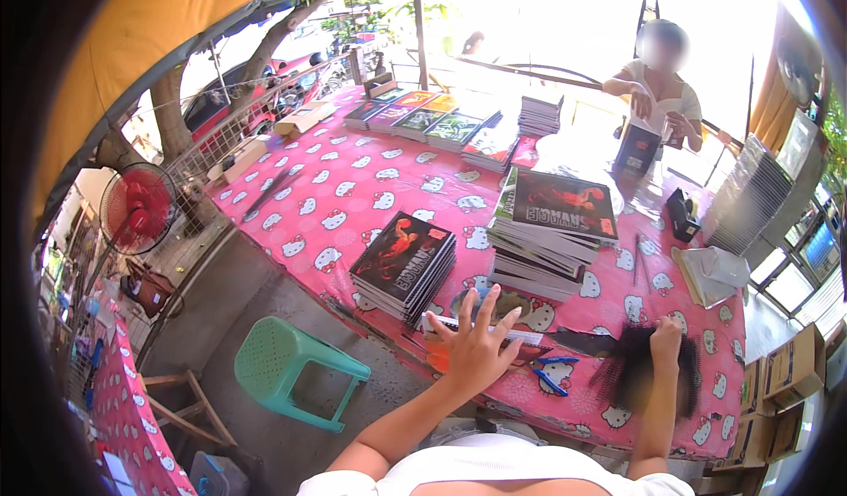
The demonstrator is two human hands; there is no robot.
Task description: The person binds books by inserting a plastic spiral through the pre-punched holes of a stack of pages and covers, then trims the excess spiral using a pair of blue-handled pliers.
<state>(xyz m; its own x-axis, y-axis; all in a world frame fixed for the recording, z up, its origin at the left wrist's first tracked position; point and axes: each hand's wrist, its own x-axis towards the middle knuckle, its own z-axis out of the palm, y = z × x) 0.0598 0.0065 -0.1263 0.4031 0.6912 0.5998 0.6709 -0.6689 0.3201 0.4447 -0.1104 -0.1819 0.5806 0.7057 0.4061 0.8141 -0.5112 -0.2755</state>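
Note:
My left hand [476,342] is open, fingers spread, over a book [529,348] lying at the table's near edge; the hand covers part of it. My right hand [666,344] is closed at the top of a bundle of black binding coils [631,372]; single coils blur together there. Blue-handled pliers [553,375] lie between my hands. Beyond my left hand stands a neat stack of dark-covered books [403,262]. A taller, uneven stack of books [556,223] rises in the middle, its top cover dark with a red figure.
Pink patterned cloth [353,205] covers the table. Rows of books [423,121] lie at the far side. Across the table a person [662,99] handles a dark book [637,150]. A tape dispenser [682,214] sits right, a green stool [296,364] left, cardboard boxes [790,368] lower right.

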